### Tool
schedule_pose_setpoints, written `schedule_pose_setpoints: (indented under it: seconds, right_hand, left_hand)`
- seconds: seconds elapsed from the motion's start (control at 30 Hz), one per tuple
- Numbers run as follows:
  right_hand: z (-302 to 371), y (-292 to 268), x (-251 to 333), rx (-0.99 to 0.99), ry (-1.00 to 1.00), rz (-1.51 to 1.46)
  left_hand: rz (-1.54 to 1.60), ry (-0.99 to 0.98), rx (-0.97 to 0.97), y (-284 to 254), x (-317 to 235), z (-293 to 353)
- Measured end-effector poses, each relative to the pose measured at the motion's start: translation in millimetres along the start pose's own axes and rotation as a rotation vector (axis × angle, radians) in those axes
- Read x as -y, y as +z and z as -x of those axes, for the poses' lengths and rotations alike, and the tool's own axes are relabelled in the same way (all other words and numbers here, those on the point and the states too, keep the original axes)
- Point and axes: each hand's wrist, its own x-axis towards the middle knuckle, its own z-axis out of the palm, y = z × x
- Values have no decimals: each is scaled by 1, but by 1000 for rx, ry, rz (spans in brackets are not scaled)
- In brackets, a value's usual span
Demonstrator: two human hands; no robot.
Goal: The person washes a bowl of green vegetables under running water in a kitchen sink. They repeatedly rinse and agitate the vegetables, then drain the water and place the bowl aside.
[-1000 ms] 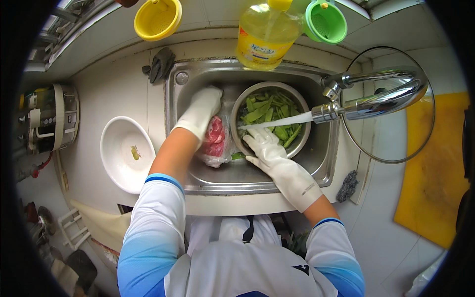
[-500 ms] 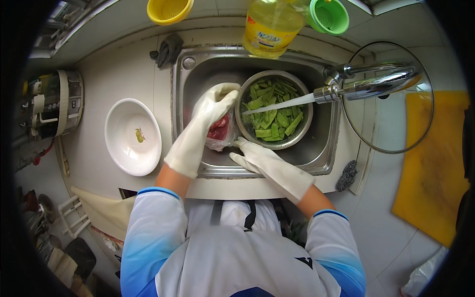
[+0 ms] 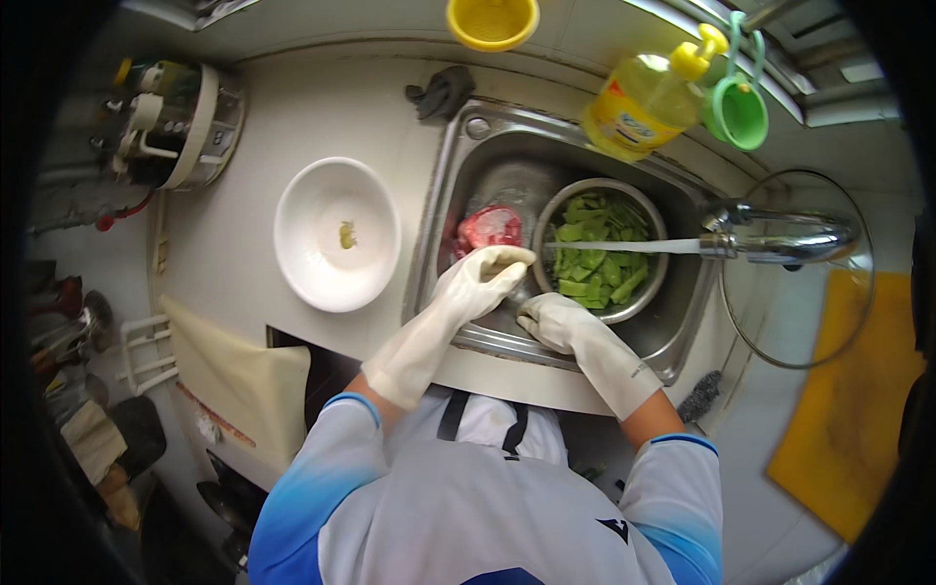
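Observation:
Both my hands wear white rubber gloves at the near side of the steel sink (image 3: 444, 210). A lump of red meat (image 3: 490, 226) lies in the sink's left part, with what looks like clear plastic around it. Just nearer than the meat is my left hand (image 3: 486, 281), its thumb and fingers pinched together. My right hand (image 3: 554, 320) is curled closed by the near rim of a steel bowl (image 3: 655, 276). Whatever either hand grips is too thin or hidden to make out. Cut flat green beans (image 3: 595, 244) fill the bowl, under water running from the faucet (image 3: 795, 239).
A white bowl (image 3: 322, 268) stands on the left counter. Behind the sink are a dark cloth (image 3: 444, 93), a yellow cup (image 3: 492, 24), a yellow soap bottle (image 3: 634, 112) and a green cup (image 3: 736, 112). A glass lid (image 3: 848, 336) and scouring pad (image 3: 700, 395) are at right.
The view has shifted and turned. My left hand has come nearer, off the meat, which shows more openly. My right hand's fingers, stretched out before, are now curled in.

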Motion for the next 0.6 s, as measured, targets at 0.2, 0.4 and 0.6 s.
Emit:
schedule_pose_setpoints:
  seconds: [0.2, 0.4, 0.6]
  right_hand:
    - [34, -21, -1, -45, 201, -319]
    - [67, -57, -47, -1014, 282, -434]
    - [14, -21, -92, -796, 599, -29]
  left_hand:
    - [235, 74, 15, 4, 18, -1]
    - [44, 59, -6, 24, -8, -26]
    - [-242, 35, -17, 47, -12, -55]
